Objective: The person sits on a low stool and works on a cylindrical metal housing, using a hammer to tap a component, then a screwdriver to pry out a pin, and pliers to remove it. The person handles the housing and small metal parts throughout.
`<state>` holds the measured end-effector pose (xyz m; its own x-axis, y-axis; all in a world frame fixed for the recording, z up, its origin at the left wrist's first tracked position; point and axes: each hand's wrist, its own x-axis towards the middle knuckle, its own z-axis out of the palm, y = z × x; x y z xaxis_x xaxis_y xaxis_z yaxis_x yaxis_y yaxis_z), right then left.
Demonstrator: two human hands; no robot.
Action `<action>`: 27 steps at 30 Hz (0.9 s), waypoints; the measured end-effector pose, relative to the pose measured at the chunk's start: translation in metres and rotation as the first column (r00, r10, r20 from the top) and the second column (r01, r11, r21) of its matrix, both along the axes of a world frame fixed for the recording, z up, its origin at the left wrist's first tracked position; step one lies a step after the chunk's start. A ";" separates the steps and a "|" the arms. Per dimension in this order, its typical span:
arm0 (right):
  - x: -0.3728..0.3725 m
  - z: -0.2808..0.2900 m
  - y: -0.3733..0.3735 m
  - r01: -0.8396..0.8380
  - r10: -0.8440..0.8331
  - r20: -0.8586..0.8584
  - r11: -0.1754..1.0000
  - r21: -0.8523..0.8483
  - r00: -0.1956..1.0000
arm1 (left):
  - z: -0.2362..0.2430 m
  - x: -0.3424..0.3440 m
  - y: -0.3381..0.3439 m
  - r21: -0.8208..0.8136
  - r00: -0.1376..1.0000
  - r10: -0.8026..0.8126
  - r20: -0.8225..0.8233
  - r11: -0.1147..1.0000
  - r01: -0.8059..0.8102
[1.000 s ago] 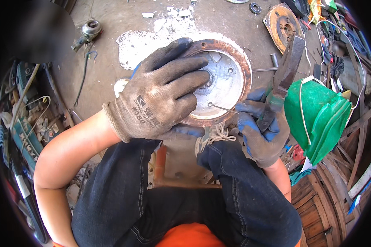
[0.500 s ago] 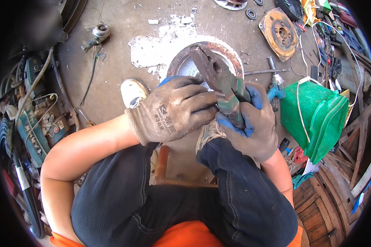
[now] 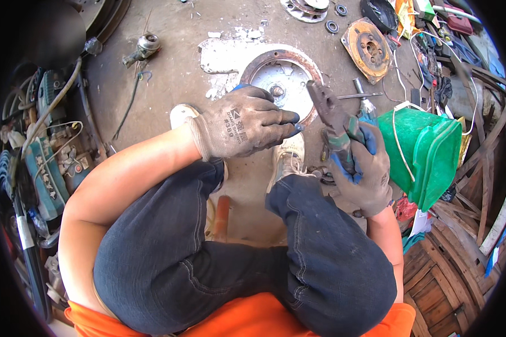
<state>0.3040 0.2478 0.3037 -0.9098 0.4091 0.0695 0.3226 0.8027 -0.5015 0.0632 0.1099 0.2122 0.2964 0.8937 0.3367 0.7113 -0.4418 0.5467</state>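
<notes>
In my right hand (image 3: pixel 368 177), gloved in grey and blue, is a pair of worn pliers (image 3: pixel 327 109) with green and dark handles. Their jaws point up and left. My left hand (image 3: pixel 242 123), in a matching dirty glove, hovers apart from the pliers with its back turned up. Its fingers stretch to the right, slightly bent, and I see nothing in them; the thumb and palm are hidden. Beyond both hands a round metal drum (image 3: pixel 297 96) with a rusty rim and a silvery centre lies on the floor.
White flakes and a white patch (image 3: pixel 219 59) spread beside the drum. A green bucket (image 3: pixel 399 146) stands right, near a blue-and-silver power tool (image 3: pixel 367 109). An orange-rusty plate (image 3: pixel 370 49) and bearings (image 3: pixel 331 27) lie farther off. Machine parts (image 3: pixel 53 140) crowd the left.
My right hand has drawn the pliers to the right and slightly nearer. My left hand has come off them and shifted slightly right. The drum shows more fully.
</notes>
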 end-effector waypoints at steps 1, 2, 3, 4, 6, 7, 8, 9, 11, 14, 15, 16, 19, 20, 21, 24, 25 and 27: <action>0.003 0.005 -0.002 -0.004 0.003 0.036 1.000 0.020 0.999 | -0.001 0.000 0.002 0.008 1.000 -0.003 0.011 1.000 0.003; 0.006 0.010 -0.004 -0.009 0.006 0.070 0.999 0.039 0.998 | -0.002 0.000 0.003 0.015 1.000 -0.006 0.020 1.000 0.006; 0.008 0.012 -0.009 0.013 -0.013 0.020 1.000 0.026 1.000 | -0.002 -0.001 0.004 0.048 1.000 -0.011 0.021 0.999 0.010; 0.012 0.008 -0.010 0.001 -0.003 0.035 0.999 0.043 0.999 | 0.000 -0.001 0.004 0.024 1.000 -0.019 0.009 1.000 0.018; 0.018 0.001 -0.012 -0.024 0.019 0.067 0.997 0.078 0.998 | 0.005 -0.001 0.006 -0.026 0.999 -0.034 -0.016 0.999 0.033; 0.012 -0.002 -0.013 -0.088 0.055 0.278 0.990 0.109 0.959 | 0.004 -0.002 0.005 -0.027 0.999 -0.043 -0.026 0.999 0.042; 0.012 0.000 -0.014 -0.057 0.034 0.252 0.995 0.085 0.967 | 0.003 -0.003 0.004 -0.029 0.998 -0.052 -0.036 0.998 0.051; 0.012 0.006 -0.017 -0.025 0.011 0.227 0.998 0.059 0.974 | 0.002 -0.004 0.003 -0.030 0.997 -0.061 -0.047 0.998 0.060; 0.011 0.020 -0.017 0.032 -0.033 0.069 0.999 0.005 0.997 | -0.004 -0.002 0.005 0.030 0.999 -0.013 -0.033 0.999 0.014; 0.011 0.028 -0.018 0.055 -0.055 -0.012 0.996 0.064 0.998 | -0.004 0.000 0.004 0.050 1.000 -0.011 -0.026 0.999 0.012; 0.014 0.025 -0.018 0.028 -0.031 0.040 0.997 0.071 0.999 | -0.003 -0.001 0.004 0.049 0.999 -0.021 -0.029 0.999 0.022; 0.013 0.011 -0.017 -0.032 0.018 0.171 0.996 0.081 0.985 | -0.002 -0.003 0.005 0.048 0.999 -0.028 -0.038 0.998 0.030; 0.012 0.012 -0.020 0.004 -0.020 0.224 0.997 0.072 0.974 | -0.001 0.001 0.008 0.062 0.997 -0.050 -0.056 0.997 0.054; 0.011 0.015 -0.022 0.011 -0.023 0.141 0.997 0.079 0.990 | -0.002 0.003 0.004 0.090 0.999 -0.029 -0.046 0.995 0.033; 0.006 0.017 -0.019 0.034 -0.034 0.004 0.993 0.113 0.999 | -0.002 -0.001 0.003 0.107 0.999 0.004 -0.045 0.994 0.001; 0.016 0.014 -0.016 -0.008 0.017 -0.093 0.996 0.091 0.996 | 0.000 0.000 0.007 0.014 1.000 -0.002 -0.002 1.000 0.002; 0.012 0.007 -0.018 -0.008 0.000 0.168 0.999 0.048 0.986 | 0.000 0.000 0.007 -0.008 1.000 -0.014 -0.016 1.000 0.013; 0.006 0.005 -0.015 -0.024 0.002 0.370 0.998 0.056 0.929 | 0.000 -0.002 0.004 -0.053 0.998 -0.037 -0.042 0.998 0.035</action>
<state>0.3101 0.2326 0.3086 -0.8809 0.4023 -0.2494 0.4653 0.8325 -0.3006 0.0616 0.1137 0.2117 0.3421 0.8982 0.2760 0.7188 -0.4393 0.5388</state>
